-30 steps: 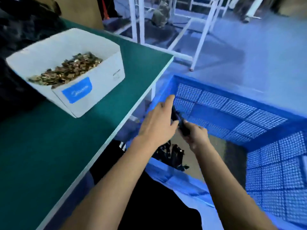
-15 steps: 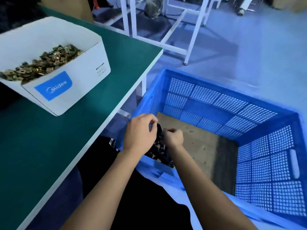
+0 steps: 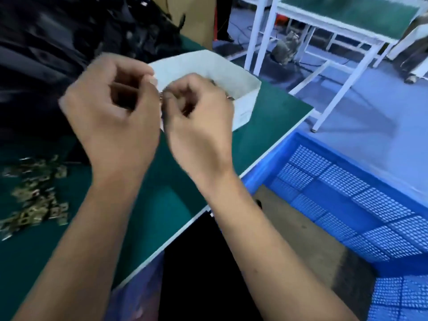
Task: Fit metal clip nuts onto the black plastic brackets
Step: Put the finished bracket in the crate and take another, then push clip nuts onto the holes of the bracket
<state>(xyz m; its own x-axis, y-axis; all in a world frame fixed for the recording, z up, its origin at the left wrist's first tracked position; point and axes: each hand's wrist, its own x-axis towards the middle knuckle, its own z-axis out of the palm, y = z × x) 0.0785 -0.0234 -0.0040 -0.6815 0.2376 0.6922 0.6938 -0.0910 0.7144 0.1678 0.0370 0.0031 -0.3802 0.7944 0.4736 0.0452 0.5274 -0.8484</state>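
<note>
Loose clip nuts [image 3: 34,195] are lying blurred at the table's [image 3: 266,126] left edge. The left hand [image 3: 111,112] and right hand [image 3: 199,117] are curling together, blocking the white box [image 3: 231,75]; their hold is unclear. The blue crate [image 3: 347,200] is sitting right, cut off.

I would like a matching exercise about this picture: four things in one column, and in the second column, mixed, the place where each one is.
Things:
1. white cardboard box
2. loose metal clip nuts
3. blue plastic crate
4. both hands

Places:
A. on the floor, right of the green table
B. scattered on the green table, at the left edge of the view
C. raised close together in front of the box
D. on the green table, behind the hands

Pairs: 1-D, 2-B, 3-A, 4-C
</note>
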